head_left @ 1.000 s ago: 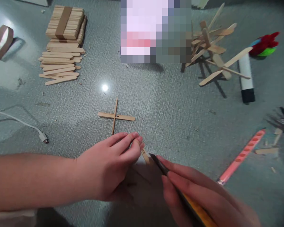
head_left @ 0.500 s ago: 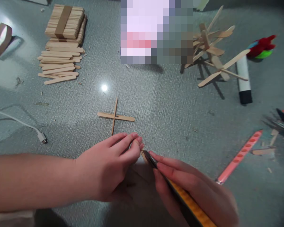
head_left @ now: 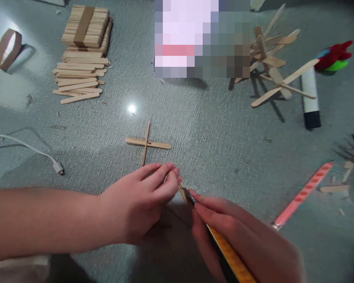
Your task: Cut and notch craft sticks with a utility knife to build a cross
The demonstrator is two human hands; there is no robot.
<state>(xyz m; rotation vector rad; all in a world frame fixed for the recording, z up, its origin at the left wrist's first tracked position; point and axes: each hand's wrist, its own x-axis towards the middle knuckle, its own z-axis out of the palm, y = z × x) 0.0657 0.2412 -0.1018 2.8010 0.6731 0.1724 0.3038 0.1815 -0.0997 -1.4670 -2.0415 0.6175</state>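
Note:
My left hand [head_left: 144, 200] is closed on a wooden craft stick [head_left: 183, 192], whose end sticks out past the fingertips; the rest of it is hidden under the hand. In my right hand [head_left: 236, 232] is a utility knife [head_left: 220, 247] with a yellow and black handle, gripped like a pen. Its blade tip meets the exposed part of the stick. Just beyond my left fingers, two craft sticks lie crossed [head_left: 159, 145] on the grey table; the near end of one reaches close to the hand.
Banded and loose craft sticks [head_left: 79, 72] lie back left, near a brown paper band [head_left: 7, 49]. A white cable [head_left: 41, 151] is at left. Back right stands a craft-stick structure [head_left: 271, 74] beside a white tube [head_left: 311, 98]. A pink pen [head_left: 305, 192] lies right. A pixelated patch hides the back middle.
The whole view has shifted slightly, so things on the table appear a little further right. The knife tip has moved slightly along the stick; both hands keep their grips.

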